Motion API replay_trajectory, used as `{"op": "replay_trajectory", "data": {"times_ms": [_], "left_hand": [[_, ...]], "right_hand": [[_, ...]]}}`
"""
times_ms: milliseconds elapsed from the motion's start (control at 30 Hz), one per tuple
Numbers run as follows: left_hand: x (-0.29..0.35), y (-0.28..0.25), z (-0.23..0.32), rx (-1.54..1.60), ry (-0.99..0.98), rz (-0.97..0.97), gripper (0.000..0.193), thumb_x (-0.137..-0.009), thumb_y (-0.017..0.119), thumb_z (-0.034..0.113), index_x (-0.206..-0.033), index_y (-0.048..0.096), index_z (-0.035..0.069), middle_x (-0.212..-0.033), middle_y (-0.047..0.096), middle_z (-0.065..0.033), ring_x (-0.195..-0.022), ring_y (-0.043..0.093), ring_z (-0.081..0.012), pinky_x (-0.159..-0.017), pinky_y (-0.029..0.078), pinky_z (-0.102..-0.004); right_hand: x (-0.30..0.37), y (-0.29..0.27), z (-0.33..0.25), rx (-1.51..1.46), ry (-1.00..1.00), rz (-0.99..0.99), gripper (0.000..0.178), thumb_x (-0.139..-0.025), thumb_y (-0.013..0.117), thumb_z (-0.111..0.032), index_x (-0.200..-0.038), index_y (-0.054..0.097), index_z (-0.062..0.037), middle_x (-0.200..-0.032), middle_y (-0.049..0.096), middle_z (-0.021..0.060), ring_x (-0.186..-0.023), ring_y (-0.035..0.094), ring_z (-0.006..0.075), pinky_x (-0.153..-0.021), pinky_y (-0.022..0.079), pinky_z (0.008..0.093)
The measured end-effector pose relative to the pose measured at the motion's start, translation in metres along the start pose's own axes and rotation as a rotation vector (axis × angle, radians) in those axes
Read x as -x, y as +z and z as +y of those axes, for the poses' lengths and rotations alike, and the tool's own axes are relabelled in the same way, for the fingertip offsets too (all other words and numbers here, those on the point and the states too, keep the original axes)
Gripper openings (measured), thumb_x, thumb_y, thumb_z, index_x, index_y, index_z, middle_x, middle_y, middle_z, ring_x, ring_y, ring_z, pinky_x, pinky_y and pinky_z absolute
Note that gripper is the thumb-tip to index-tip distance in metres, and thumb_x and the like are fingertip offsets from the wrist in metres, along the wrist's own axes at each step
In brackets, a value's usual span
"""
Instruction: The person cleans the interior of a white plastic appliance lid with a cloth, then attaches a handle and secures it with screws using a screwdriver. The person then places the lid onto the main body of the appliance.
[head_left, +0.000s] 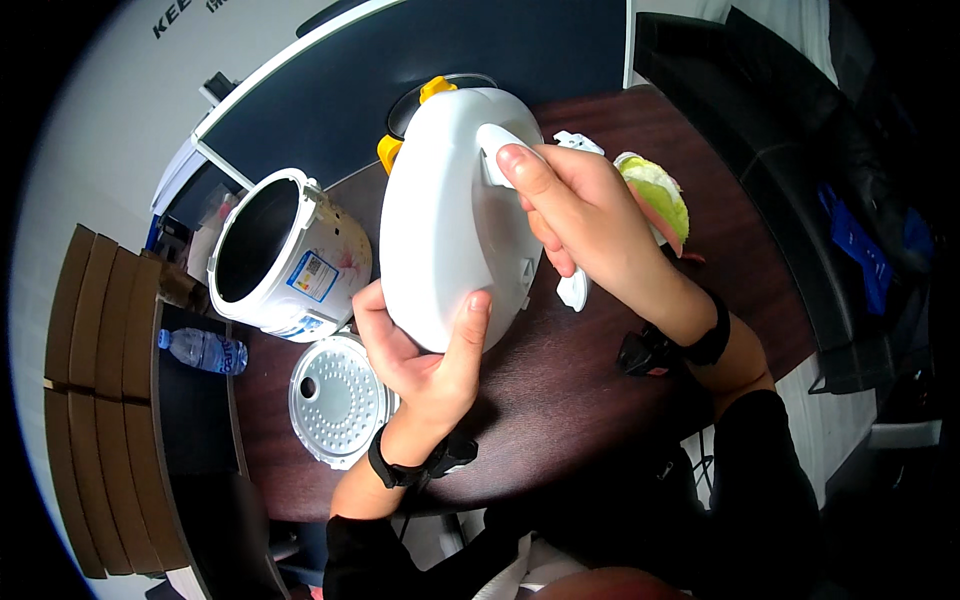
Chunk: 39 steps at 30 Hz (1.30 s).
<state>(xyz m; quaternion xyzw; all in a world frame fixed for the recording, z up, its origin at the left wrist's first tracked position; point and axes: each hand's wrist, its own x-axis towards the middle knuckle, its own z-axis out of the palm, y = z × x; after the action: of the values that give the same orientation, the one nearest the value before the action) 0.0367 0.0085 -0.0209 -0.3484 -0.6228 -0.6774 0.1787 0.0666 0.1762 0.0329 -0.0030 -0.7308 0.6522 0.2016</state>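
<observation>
A large white rounded plastic lid [430, 220] is held up over the table, tilted on its edge. My left hand [425, 350] grips its lower edge, thumb on the near face and fingers behind. My right hand [575, 200] is closed on a white handle piece [505, 150] at the lid's upper right; whether the piece is fixed to the lid I cannot tell. To the left, a white cooker body [335, 255] with a dark inside and a blue-edged label leans toward the left. Beside my left wrist lies a round perforated grey-white plate [340, 405] with one larger hole.
A dark pot with yellow handles [390, 150] stands partly hidden behind the lid. White plastic parts [573, 290] and a yellow-green and white object [655, 190] lie right on the brown table [560, 400]. A water bottle [205, 350] and stacked cardboard boxes [105, 320] are at left.
</observation>
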Motion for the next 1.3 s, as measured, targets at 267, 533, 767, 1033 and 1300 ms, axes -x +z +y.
{"op": "replay_trajectory", "data": {"times_ms": [267, 533, 767, 1033, 1300], "left_hand": [[0.001, 0.0, 0.003, -0.081, 0.075, -0.047, 0.048, -0.077, 0.074, 0.01, -0.105, 0.037, -0.002, -0.102, 0.05, -0.0093, -0.09, 0.053, -0.0124, -0.078, 0.043, -0.0242], [0.001, 0.003, 0.004, 0.009, 0.026, -0.073, 0.047, -0.077, 0.073, 0.009, -0.107, 0.038, -0.001, -0.102, 0.051, -0.0091, -0.09, 0.053, -0.0121, -0.079, 0.043, -0.0252], [-0.005, 0.0, 0.005, 0.082, -0.107, -0.039, 0.047, -0.076, 0.074, 0.008, -0.108, 0.04, 0.0, -0.103, 0.053, -0.0098, -0.092, 0.053, -0.0132, -0.083, 0.044, -0.0269], [-0.025, -0.002, -0.006, 0.191, -0.234, 0.111, 0.035, -0.083, 0.062, 0.008, -0.113, 0.048, -0.001, -0.102, 0.059, -0.0103, -0.088, 0.058, -0.0148, -0.08, 0.047, -0.0264], [-0.046, -0.019, -0.017, 0.401, -0.511, 0.147, 0.035, -0.082, 0.064, 0.012, -0.111, 0.049, -0.003, -0.101, 0.062, -0.0142, -0.086, 0.063, -0.0196, -0.079, 0.052, -0.0303]], "right_hand": [[-0.001, 0.003, 0.011, -0.119, -0.095, 0.025, 0.048, -0.092, 0.051, -0.043, -0.065, 0.054, -0.0037, -0.046, 0.047, -0.0011, -0.039, 0.045, 0.0051, -0.037, 0.033, 0.0226], [-0.002, 0.01, 0.021, -0.073, -0.17, 0.13, 0.048, -0.092, 0.051, -0.044, -0.066, 0.054, -0.003, -0.047, 0.047, -0.0008, -0.04, 0.046, 0.0056, -0.038, 0.034, 0.0234], [-0.007, 0.008, 0.021, -0.128, -0.113, 0.027, 0.049, -0.092, 0.049, -0.045, -0.07, 0.055, -0.0013, -0.048, 0.046, -0.0007, -0.04, 0.046, 0.0064, -0.04, 0.035, 0.0223], [-0.023, -0.001, 0.039, 0.045, -0.224, -0.13, 0.029, -0.089, 0.055, -0.028, -0.086, 0.059, 0.0005, -0.062, 0.059, 0.0035, -0.056, 0.056, 0.0083, -0.052, 0.043, 0.0237], [-0.021, -0.01, 0.041, 0.458, -0.27, -0.083, 0.048, -0.082, 0.068, -0.03, -0.113, 0.053, 0.0027, -0.089, 0.058, 0.008, -0.079, 0.057, 0.014, -0.069, 0.048, 0.025]]}}
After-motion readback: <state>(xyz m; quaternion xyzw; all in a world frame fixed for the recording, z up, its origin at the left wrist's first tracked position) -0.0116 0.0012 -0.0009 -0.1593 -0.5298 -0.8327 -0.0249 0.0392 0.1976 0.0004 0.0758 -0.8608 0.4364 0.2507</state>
